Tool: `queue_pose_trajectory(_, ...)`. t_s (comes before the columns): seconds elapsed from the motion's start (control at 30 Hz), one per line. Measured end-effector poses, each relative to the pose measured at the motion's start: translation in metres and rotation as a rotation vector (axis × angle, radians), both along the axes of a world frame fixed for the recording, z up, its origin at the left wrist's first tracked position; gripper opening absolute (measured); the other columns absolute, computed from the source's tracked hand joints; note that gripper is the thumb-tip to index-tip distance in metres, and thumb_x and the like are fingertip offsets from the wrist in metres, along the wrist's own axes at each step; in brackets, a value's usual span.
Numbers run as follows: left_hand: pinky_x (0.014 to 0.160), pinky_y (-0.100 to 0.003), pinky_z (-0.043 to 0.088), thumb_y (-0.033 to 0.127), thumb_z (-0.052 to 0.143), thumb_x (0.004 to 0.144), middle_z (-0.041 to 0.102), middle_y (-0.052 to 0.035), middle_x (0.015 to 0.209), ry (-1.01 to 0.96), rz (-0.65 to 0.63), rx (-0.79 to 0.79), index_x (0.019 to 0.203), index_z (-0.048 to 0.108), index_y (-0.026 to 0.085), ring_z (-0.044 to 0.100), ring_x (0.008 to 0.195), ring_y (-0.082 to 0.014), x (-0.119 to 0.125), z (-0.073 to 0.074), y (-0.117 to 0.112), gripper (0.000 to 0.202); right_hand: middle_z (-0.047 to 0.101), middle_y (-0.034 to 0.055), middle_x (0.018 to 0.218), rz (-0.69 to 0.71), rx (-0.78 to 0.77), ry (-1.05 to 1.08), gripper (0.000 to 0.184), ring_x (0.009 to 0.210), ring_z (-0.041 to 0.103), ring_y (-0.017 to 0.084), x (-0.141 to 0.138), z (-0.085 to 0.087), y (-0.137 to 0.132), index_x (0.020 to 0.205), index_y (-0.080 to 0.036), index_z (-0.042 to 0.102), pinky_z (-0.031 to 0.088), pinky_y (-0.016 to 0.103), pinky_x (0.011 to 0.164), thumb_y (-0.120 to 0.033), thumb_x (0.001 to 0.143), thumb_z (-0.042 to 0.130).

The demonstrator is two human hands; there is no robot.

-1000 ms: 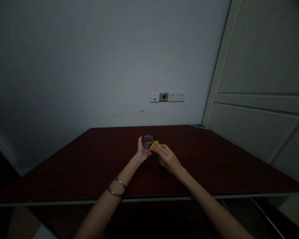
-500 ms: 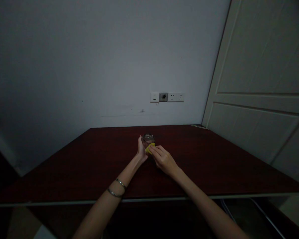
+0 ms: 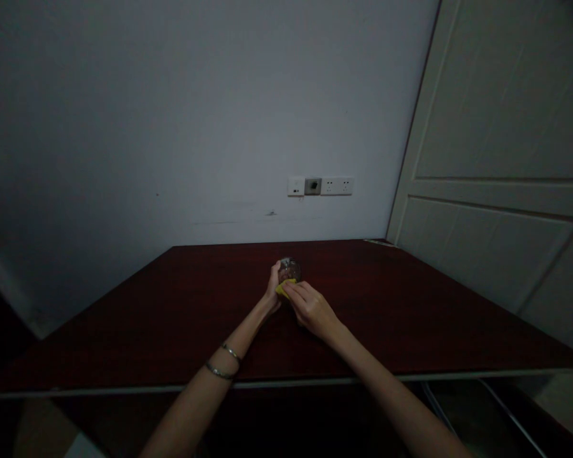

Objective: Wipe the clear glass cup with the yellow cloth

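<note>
A clear, rounded glass vessel (image 3: 291,268) is held tilted above the middle of the table; I cannot tell whether it is a cup or a jar. My left hand (image 3: 272,289) grips it from the left side, thumb up along the glass. In my right hand (image 3: 311,306) a small yellow cloth (image 3: 284,289) is pinched between the fingertips and pressed against the near side of the glass. The cloth partly hides the vessel's near end and some of my left fingers. Two metal bangles (image 3: 223,371) circle my left forearm.
The dark red table (image 3: 172,318) reaches back to a pale wall (image 3: 219,114) with a row of sockets (image 3: 329,186). A white panelled door (image 3: 496,140) stands on the right. Pale cables (image 3: 437,404) show below the table's front edge.
The glass has tipped and shifted slightly right, so its rounded end faces differently. The yellow cloth and my right fingers have slid slightly left and down over it.
</note>
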State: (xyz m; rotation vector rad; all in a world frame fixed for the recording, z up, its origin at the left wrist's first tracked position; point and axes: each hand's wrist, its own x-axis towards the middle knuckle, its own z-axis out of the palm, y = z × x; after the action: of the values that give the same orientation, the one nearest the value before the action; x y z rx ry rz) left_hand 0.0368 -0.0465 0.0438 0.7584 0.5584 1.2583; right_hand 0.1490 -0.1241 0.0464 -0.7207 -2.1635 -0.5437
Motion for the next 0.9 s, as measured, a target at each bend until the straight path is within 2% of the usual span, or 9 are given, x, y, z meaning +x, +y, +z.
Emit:
queue_pose_trajectory(0.17, 0.055, -0.023, 0.042, 0.044, 0.053, 0.068, 0.064, -0.0047, 0.065, 0.018, 0.044, 0.02, 0.075, 0.062, 0.011, 0.056, 0.055, -0.0128, -0.001, 0.002, 0.003, 0.035, 0.06, 0.0149, 0.106, -0.006, -0.038, 0.0, 0.037, 0.093, 0.053, 0.022, -0.002, -0.001, -0.003, 0.116, -0.009, 0.049, 0.048, 0.038, 0.083, -0.007, 0.081, 0.039)
queue_pose_trajectory(0.3, 0.057, -0.024, 0.043, 0.045, 0.054, 0.066, 0.064, -0.0061, 0.067, 0.045, 0.037, 0.038, 0.076, 0.062, 0.011, 0.057, 0.057, -0.0139, -0.004, 0.006, 0.001, 0.037, 0.06, 0.013, 0.106, 0.026, -0.044, 0.005, 0.036, 0.094, 0.052, 0.02, 0.002, 0.003, -0.005, 0.117, -0.009, 0.049, 0.047, 0.036, 0.084, -0.007, 0.082, 0.039)
queue_pose_trajectory(0.4, 0.045, -0.022, 0.037, 0.054, 0.048, 0.069, 0.059, -0.0034, 0.055, 0.088, -0.034, 0.07, 0.069, 0.06, 0.012, 0.05, 0.044, -0.0106, -0.008, 0.006, -0.005, 0.043, 0.058, 0.013, 0.111, 0.04, -0.005, 0.034, 0.036, 0.099, 0.05, 0.021, 0.01, 0.013, -0.003, 0.117, -0.01, 0.049, 0.046, 0.038, 0.086, -0.008, 0.083, 0.039)
queue_pose_trajectory(0.47, 0.035, -0.021, 0.027, 0.06, 0.042, 0.071, 0.049, 0.0002, 0.042, 0.163, -0.092, 0.069, 0.062, 0.056, 0.013, 0.038, 0.031, -0.0072, -0.01, 0.006, -0.009, 0.049, 0.056, 0.0122, 0.115, 0.037, 0.034, 0.011, 0.037, 0.104, 0.048, 0.022, 0.016, 0.02, -0.002, 0.119, -0.013, 0.048, 0.044, 0.04, 0.087, -0.008, 0.083, 0.039)
queue_pose_trajectory(0.53, 0.031, -0.02, 0.019, 0.063, 0.038, 0.072, 0.041, 0.0022, 0.036, 0.226, -0.139, 0.05, 0.059, 0.054, 0.014, 0.029, 0.026, -0.0055, -0.01, 0.006, -0.012, 0.053, 0.055, 0.011, 0.118, 0.044, 0.057, -0.085, 0.036, 0.109, 0.045, 0.022, 0.02, 0.027, 0.0, 0.119, -0.015, 0.048, 0.043, 0.042, 0.087, -0.01, 0.084, 0.04)
queue_pose_trajectory(0.7, 0.028, -0.019, 0.013, 0.063, 0.036, 0.073, 0.043, 0.001, 0.041, 0.222, -0.23, 0.05, 0.07, 0.057, 0.012, 0.033, 0.027, -0.0061, -0.006, 0.007, -0.017, 0.055, 0.053, 0.0098, 0.121, 0.078, 0.085, -0.302, 0.031, 0.112, 0.042, 0.023, 0.024, 0.036, 0.005, 0.116, -0.017, 0.05, 0.041, 0.042, 0.088, -0.017, 0.086, 0.041)
queue_pose_trajectory(0.8, 0.026, -0.018, 0.012, 0.064, 0.036, 0.073, 0.043, 0.0016, 0.042, 0.227, -0.267, 0.093, 0.075, 0.056, 0.013, 0.034, 0.027, -0.0064, -0.005, 0.005, -0.016, 0.055, 0.053, 0.0095, 0.121, 0.074, 0.06, -0.323, 0.032, 0.112, 0.042, 0.023, 0.026, 0.04, 0.009, 0.116, -0.018, 0.051, 0.041, 0.043, 0.087, -0.016, 0.085, 0.042)
queue_pose_trajectory(0.9, 0.025, -0.018, 0.013, 0.064, 0.033, 0.074, 0.038, 0.0042, 0.038, 0.286, -0.236, 0.095, 0.071, 0.053, 0.015, 0.028, 0.025, -0.0059, -0.005, 0.002, -0.013, 0.053, 0.053, 0.0088, 0.121, 0.1, 0.007, -0.273, 0.036, 0.109, 0.043, 0.023, 0.029, 0.045, 0.013, 0.116, -0.018, 0.05, 0.042, 0.044, 0.086, -0.009, 0.082, 0.042)
